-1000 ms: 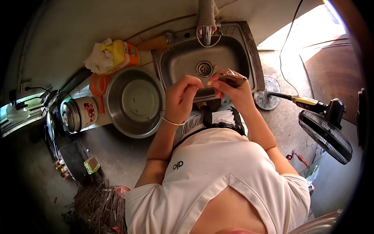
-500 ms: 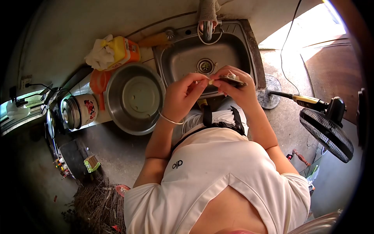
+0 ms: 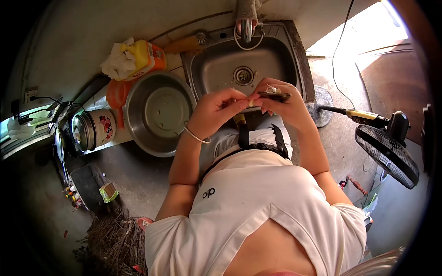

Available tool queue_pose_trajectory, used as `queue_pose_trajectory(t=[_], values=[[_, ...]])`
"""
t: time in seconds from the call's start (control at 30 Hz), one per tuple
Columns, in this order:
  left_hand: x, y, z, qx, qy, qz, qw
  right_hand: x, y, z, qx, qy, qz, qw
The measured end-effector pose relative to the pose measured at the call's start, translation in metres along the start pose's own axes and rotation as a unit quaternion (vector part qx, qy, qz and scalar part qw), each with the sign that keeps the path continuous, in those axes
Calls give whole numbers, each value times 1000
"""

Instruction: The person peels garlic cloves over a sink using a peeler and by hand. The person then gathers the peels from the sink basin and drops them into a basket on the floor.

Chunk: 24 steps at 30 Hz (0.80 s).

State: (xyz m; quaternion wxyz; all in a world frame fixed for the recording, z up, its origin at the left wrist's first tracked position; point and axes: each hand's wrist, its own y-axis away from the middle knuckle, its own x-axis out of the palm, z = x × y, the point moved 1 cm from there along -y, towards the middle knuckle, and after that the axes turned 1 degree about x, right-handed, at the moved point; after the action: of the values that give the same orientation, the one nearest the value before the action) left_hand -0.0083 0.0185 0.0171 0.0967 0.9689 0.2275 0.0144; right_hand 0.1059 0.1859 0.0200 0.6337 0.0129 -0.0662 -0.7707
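Observation:
Over the near edge of the sink [image 3: 214, 69], my two hands meet at the fingertips. My left hand [image 3: 217, 109], with a bangle on its wrist, pinches a small pale piece that looks like a garlic clove [image 3: 251, 103]. Closed in my right hand [image 3: 287, 99] is a small knife [image 3: 275, 96] with a dark flat blade; whitish papery skin [image 3: 272, 89] clings to it. My right fingertips also touch the clove. The knife's handle is hidden by the hand. To the left, a metal basin [image 3: 131, 110] contains water and a few pale pieces.
A cloth-wrapped faucet [image 3: 247, 30] overhangs the sink. An orange-yellow jug [image 3: 143, 60], an orange dipper [image 3: 120, 95] and a flowered pot [image 3: 103, 127] stand around the basin. A fan [image 3: 386, 149] is at the right, and a twig bundle [image 3: 115, 239] lies lower left.
My left hand has shifted slightly, its fingers now flatter against the clove. The clove sits a little lower, and the knife has turned nearly level.

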Motion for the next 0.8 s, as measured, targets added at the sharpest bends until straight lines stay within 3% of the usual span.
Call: queue_pose_trajectory(t=[0.43,0.6,0.7,0.8], values=[[9,-1,1,26,8,-13,1000,-1,3,-3,-11,-5,8,1000],[13,-2,0,28,34,-15,999,-1,4,-6,-152,94,-19,984],[14,-4,-1,34,35,-23,999,0,3,-11,-207,64,-45,975],[16,-3,-2,28,80,-27,996,1,4,-16,-212,63,-68,973]])
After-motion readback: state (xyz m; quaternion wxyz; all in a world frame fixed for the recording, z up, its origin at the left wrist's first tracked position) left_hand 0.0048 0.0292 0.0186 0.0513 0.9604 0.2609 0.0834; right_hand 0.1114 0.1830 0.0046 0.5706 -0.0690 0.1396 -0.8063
